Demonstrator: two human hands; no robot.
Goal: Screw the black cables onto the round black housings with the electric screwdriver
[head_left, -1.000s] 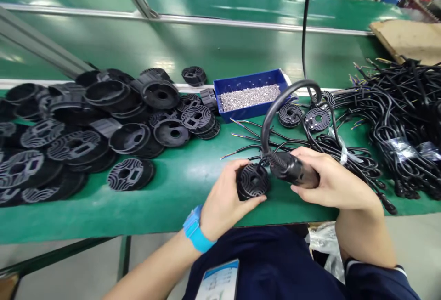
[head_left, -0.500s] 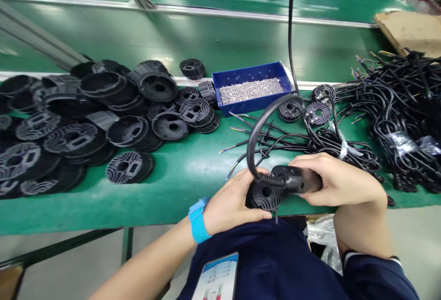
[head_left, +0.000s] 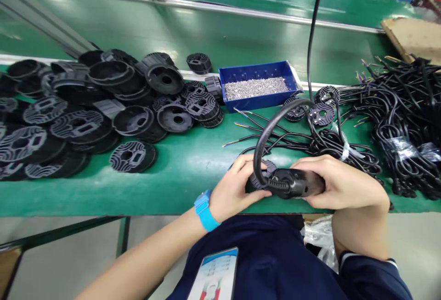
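My left hand point(head_left: 234, 183) is wrapped round the side of a small black round plastic housing point(head_left: 271, 167) with a wavy-ribbed face, near the table's front edge. My right hand point(head_left: 339, 183) grips a black corded electric screwdriver point(head_left: 298, 184) lying roughly level, its cord end towards my left hand. The screwdriver and its looped cord point(head_left: 263, 141) cover part of the housing; the tool's tip is hidden from view. Behind my hands lie black cables point(head_left: 292, 140) with bare coloured wire ends.
Many black round housings point(head_left: 81, 123) are heaped on the left, one single housing point(head_left: 133, 156) in front of them. A blue bin point(head_left: 248, 103) of small metal screws stands at the back. Bundled cables point(head_left: 396, 125) fill the right side, below a cardboard piece point(head_left: 413, 38).
The housing and my left hand have moved slightly away from the table's front edge. Wire ends that showed below the housing are out of sight. My right hand still holds the screwdriver.
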